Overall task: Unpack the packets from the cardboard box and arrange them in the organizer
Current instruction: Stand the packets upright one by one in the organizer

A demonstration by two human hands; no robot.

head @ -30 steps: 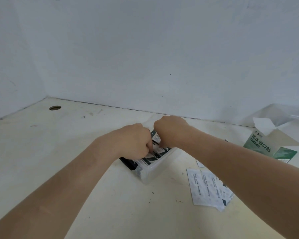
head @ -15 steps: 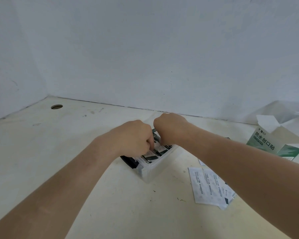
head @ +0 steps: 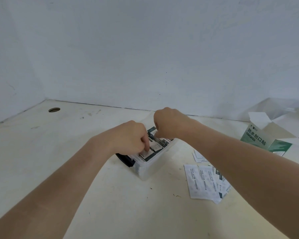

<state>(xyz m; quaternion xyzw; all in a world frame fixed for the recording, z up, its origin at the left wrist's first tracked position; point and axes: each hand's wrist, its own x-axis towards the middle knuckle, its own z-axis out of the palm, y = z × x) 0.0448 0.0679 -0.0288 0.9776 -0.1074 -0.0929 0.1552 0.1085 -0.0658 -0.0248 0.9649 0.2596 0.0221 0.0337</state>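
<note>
A clear plastic organizer (head: 152, 167) stands in the middle of the table with several white and dark green packets (head: 156, 147) standing in it. My left hand (head: 131, 137) is curled over its left side, fingertips pressing down on the packets. My right hand (head: 169, 124) hovers over its far end, fingers pinched on the top of a packet. Loose white packets (head: 201, 182) lie on the table to the right. The opened green and white cardboard box (head: 259, 137) stands at far right.
A dark lid or tray (head: 124, 159) lies against the organizer's left side. A round hole (head: 54, 110) is in the table at back left. White walls close the back and left. Clear plastic wrap (head: 283, 107) lies behind the box.
Both hands stay over the organizer. The left fingers have pushed lower into the packets and the right hand has lifted slightly. The view has shifted a little.
</note>
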